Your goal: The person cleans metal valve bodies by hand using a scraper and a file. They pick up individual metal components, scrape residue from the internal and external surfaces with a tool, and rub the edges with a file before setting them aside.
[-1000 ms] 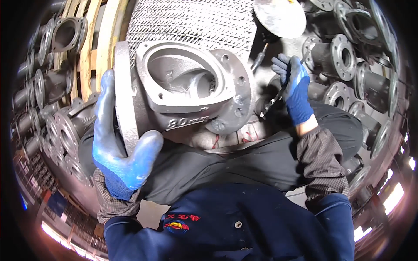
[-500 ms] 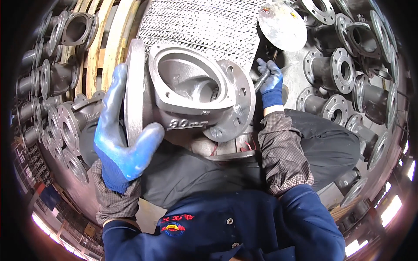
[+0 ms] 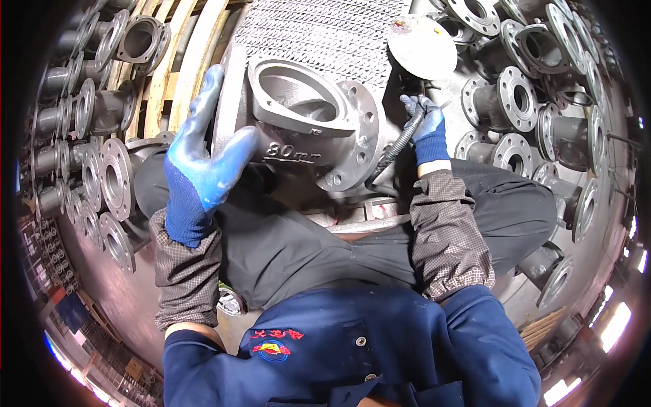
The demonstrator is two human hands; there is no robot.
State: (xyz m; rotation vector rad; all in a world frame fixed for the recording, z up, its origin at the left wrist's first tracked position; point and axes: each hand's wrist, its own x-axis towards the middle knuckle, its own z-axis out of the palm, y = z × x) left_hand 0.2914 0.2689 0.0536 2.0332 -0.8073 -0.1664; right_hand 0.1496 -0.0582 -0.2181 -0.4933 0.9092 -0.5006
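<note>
A grey cast-iron valve body point(image 3: 298, 136) with a wide oval opening on top and a flange at each end sits tilted in front of me. My left hand point(image 3: 207, 146), in a blue coated glove, is at its left flange, with the thumb on the near side and the long fingers stretched along the outer side. The flange lies between them. To the right of the casting, my right hand point(image 3: 426, 119), also gloved, is closed around a dark ribbed hose point(image 3: 400, 146). The hose runs down beside the right flange. Whatever is at its upper end is mostly hidden by the fingers.
A metal grating point(image 3: 312, 34) lies beyond the casting, with a pale round plate point(image 3: 422, 47) at its right. Wooden pallet slats point(image 3: 163, 74) are at the far left. Several flanged castings point(image 3: 115, 180) crowd the left side, and more flanged pipes point(image 3: 519, 98) the right.
The valve body has turned and tilted, and sits higher in view. My left hand has moved up with it. The right hand's hose now hangs lower along the right flange.
</note>
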